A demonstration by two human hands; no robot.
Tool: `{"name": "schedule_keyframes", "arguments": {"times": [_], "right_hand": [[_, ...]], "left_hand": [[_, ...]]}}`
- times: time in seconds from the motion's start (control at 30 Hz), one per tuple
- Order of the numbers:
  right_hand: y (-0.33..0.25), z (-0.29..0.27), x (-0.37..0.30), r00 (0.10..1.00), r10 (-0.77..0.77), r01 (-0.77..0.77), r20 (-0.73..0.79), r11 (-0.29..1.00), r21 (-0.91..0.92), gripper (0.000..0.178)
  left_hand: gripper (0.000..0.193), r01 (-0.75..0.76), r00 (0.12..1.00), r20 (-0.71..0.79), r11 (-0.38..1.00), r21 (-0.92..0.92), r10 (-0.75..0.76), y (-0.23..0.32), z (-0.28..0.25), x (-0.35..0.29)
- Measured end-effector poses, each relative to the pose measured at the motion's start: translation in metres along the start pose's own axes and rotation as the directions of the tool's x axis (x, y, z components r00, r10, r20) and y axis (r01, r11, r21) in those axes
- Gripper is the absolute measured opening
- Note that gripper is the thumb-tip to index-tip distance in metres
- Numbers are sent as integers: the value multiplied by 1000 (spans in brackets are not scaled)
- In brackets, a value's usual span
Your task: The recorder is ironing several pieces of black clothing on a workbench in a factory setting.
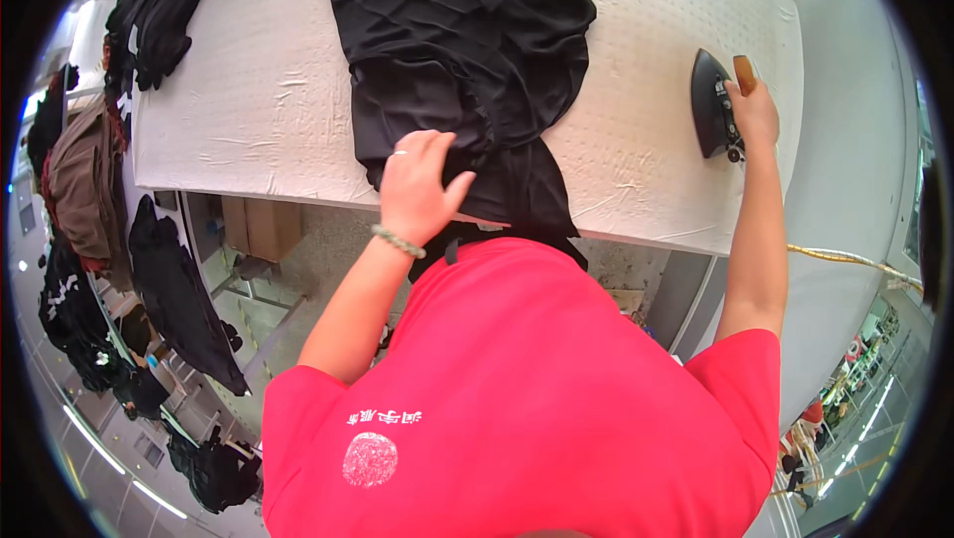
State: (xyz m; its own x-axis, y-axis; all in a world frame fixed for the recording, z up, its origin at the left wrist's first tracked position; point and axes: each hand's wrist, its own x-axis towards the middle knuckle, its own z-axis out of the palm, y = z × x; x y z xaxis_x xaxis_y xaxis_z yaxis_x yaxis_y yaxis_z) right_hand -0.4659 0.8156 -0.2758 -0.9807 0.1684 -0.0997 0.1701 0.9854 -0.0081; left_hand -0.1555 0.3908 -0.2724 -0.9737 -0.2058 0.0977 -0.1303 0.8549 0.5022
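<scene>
A black garment (457, 31) lies wrinkled across the middle of the padded ironing table, its near end hanging over the front edge. On that near part rests my left hand (417, 185), palm down with the fingers stretched and the thumb apart. Out to the right, my right hand (755, 116) is wrapped round the wooden handle of an iron (711, 106). The iron's dark, pointed body is at the table's right side, away from the garment. Whether its soleplate touches the cover I cannot tell.
The ironing table (248, 131) has a creased white cover. More black clothing (164, 21) lies at its far left corner. Brown and black garments (89, 190) hang to the left. A cardboard box (263, 228) stands beneath. A yellowish hose or cord (845, 256) runs off right.
</scene>
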Motion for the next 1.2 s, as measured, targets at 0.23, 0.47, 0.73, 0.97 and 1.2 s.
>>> {"name": "schedule_keyframes", "arguments": {"times": [0.23,0.47,0.73,0.97,1.2], "right_hand": [[-167,18,-24,646,-667,761,-371,602,243,67],[-276,58,-24,814,-551,576,-184,729,370,92],[-287,83,5,819,-506,572,-269,753,325,91],[-245,66,13,924,-333,146,191,765,627,43],[-75,-36,-118,879,474,-67,-57,241,968,23]], "left_hand": [[26,-110,993,45,991,78,107,35,40,9],[15,334,916,398,618,-711,-37,77,-138,-59],[37,286,871,322,-150,-946,-372,11,-216,-119],[48,86,936,178,-293,-952,-303,-60,-250,-59],[40,32,890,246,-486,-874,-384,-144,-227,55]]}}
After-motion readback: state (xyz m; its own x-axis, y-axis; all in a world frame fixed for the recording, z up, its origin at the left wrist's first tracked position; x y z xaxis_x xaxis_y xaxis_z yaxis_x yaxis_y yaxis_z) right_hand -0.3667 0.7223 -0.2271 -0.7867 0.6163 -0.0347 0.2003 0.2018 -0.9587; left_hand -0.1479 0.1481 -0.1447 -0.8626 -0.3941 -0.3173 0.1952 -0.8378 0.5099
